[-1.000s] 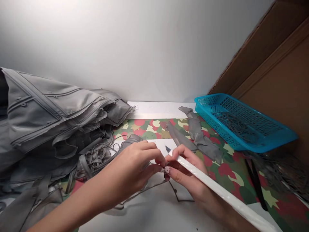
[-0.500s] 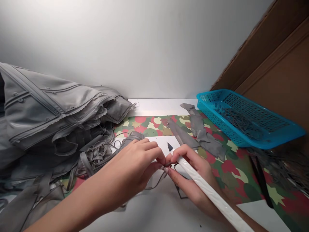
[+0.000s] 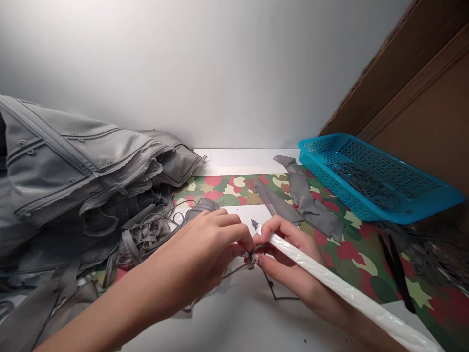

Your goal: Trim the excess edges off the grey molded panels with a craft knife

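My left hand (image 3: 208, 249) is closed, its thumb and fingertips pinching a thin grey strip (image 3: 236, 270). Against those fingertips, my right hand (image 3: 293, 274) pinches the same small bunched part of the strip. A craft knife (image 3: 315, 270) with a long white wrapped handle lies across my right hand, held by the curled index finger. Its pointed blade sticks out up and left, apart from the strip. Fingers hide most of the pinched part. Below my right hand hangs a thin dark angular loop (image 3: 274, 297) over the white surface; whether it joins the strip I cannot tell.
Grey moulded sheets (image 3: 73, 146) are heaped at left, with tangled strips (image 3: 146, 232) beside them. Flat grey scraps (image 3: 308, 200) lie on the camouflage-patterned mat (image 3: 220, 188). At right are a blue basket (image 3: 410, 215) holding thin strips, black tweezers (image 3: 397, 274) and a cardboard wall (image 3: 421, 98).
The knife handle has swung to a flatter angle, and its blade tip has moved slightly left. My right hand has turned a little at the strip. My left hand stays nearly in place.
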Demonstrator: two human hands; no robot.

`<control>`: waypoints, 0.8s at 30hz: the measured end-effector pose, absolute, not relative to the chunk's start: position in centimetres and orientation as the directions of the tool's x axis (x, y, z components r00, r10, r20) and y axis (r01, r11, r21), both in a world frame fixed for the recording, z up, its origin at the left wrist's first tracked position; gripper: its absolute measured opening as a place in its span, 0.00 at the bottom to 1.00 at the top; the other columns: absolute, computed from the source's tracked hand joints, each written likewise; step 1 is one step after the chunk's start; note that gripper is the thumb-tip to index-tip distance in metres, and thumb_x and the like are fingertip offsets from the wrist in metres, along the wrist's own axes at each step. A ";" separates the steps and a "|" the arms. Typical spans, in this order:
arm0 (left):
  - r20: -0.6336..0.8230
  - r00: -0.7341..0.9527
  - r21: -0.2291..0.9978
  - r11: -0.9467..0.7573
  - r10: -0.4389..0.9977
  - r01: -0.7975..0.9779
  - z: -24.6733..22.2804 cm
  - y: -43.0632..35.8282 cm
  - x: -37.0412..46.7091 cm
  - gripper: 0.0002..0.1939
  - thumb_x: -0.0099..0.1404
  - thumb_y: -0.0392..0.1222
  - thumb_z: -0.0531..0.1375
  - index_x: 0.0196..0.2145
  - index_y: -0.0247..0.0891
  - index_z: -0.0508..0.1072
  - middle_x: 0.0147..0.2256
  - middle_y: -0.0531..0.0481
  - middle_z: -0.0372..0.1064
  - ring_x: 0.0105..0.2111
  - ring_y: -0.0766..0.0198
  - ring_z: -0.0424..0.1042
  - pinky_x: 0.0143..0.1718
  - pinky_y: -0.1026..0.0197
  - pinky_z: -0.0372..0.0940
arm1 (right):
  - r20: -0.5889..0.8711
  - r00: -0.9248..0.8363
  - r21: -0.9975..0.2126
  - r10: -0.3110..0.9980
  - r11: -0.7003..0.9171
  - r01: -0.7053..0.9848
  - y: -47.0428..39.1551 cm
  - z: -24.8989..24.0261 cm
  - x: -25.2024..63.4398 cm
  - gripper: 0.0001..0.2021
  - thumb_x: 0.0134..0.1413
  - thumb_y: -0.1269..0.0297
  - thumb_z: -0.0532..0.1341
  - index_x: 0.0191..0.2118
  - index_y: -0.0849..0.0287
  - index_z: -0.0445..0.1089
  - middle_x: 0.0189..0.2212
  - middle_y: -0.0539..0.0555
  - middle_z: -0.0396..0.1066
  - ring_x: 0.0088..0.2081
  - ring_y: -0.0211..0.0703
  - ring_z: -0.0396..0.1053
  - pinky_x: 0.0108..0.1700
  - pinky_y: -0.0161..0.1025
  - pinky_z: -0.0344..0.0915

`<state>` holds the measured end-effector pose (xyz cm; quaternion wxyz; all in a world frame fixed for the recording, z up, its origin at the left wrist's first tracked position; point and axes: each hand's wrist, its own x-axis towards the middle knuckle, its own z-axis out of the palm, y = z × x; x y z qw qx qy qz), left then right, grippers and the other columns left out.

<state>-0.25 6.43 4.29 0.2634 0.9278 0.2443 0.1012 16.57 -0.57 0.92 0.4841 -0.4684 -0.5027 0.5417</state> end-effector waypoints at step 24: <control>-0.061 0.841 0.557 -0.681 0.537 0.475 4.5 6.2 0.2 0.12 0.54 0.22 0.48 0.28 0.39 0.57 0.29 0.55 0.59 0.29 0.67 0.57 0.30 0.66 0.53 | 0.122 0.111 -0.977 0.986 0.139 -0.159 -0.9 0.6 15.6 0.09 0.52 0.72 0.58 0.29 0.55 0.54 0.27 0.47 0.63 0.28 0.35 0.61 0.27 0.33 0.57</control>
